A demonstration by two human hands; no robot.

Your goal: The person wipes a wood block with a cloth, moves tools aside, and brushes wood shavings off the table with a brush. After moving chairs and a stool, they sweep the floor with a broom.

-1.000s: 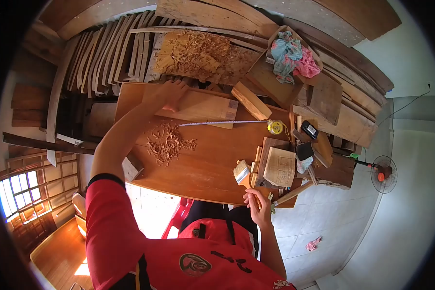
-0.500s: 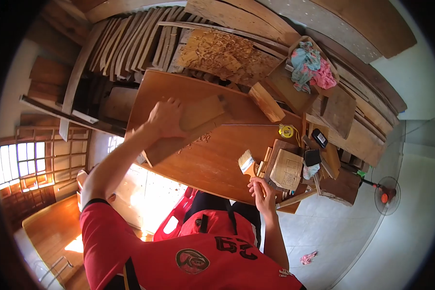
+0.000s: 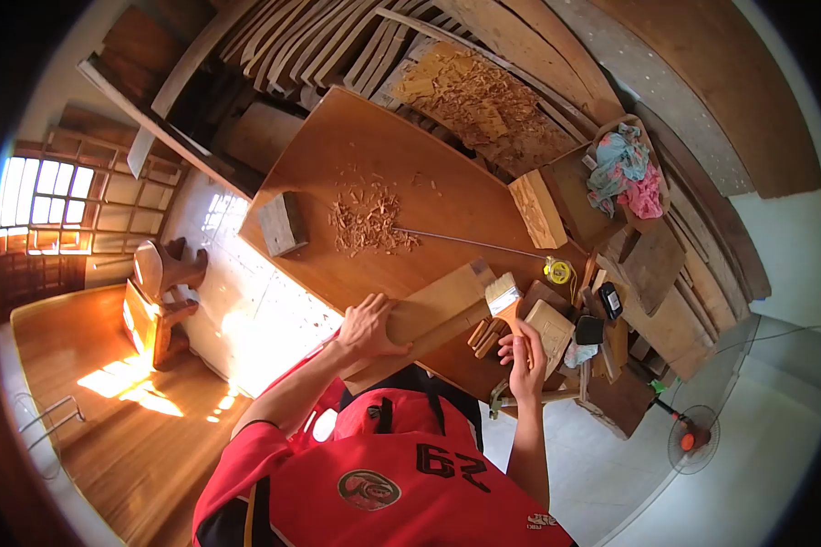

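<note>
My left hand (image 3: 370, 330) grips a long wooden board (image 3: 438, 305) near its middle, with the board tilted across the front edge of the brown table (image 3: 337, 164). In my right hand (image 3: 525, 357) is a paintbrush (image 3: 504, 298), its pale bristles pointing up beside the board's far end. Wood shavings (image 3: 369, 219) lie in a pile on the table. A metal tape strip runs from the pile to a yellow tape measure (image 3: 557, 271). On the left part of the table sits a small wooden block (image 3: 283, 224).
Another wood block (image 3: 536, 210) and a box with colourful cloths (image 3: 622, 169) are at the right rear. Wood pieces and a black device (image 3: 610, 300) crowd the right side. A fan (image 3: 693, 439) stands at far right, a wooden chair (image 3: 160, 301) at left.
My left hand has brought the board from the table's left part toward my body, uncovering the shavings and the small block. The brush has risen toward the board's end. The camera view has turned.
</note>
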